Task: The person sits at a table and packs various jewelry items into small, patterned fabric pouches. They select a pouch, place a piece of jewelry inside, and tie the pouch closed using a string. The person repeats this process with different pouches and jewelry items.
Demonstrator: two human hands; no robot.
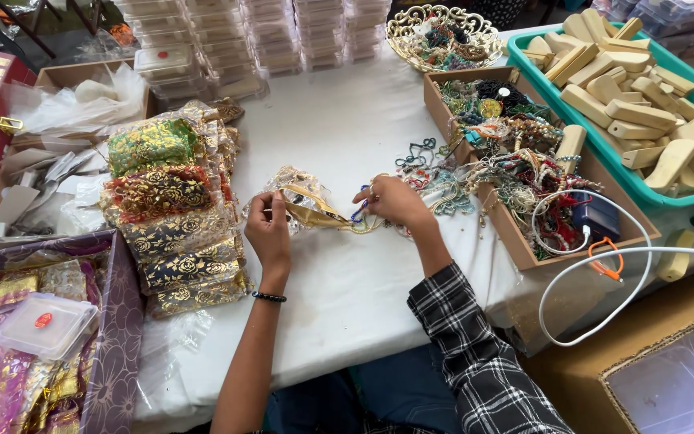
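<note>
My left hand (268,229) pinches the mouth of a small sheer gold organza pouch (299,197) on the white table (347,289). My right hand (395,201) grips the pouch's gold drawstring ribbon (339,221) and a bit of blue beaded jewelry at its fingertips. A loose heap of beaded necklaces (435,173) lies just beyond the right hand. A black bead bracelet sits on my left wrist; a plaid sleeve covers my right forearm.
A stack of gold-patterned pouches (174,217) lies to the left. A cardboard box of tangled jewelry (524,161) sits to the right, a teal tray of wooden blocks (644,104) beyond it. Clear plastic boxes (234,40) are stacked behind. A white cable (604,257) loops at the right.
</note>
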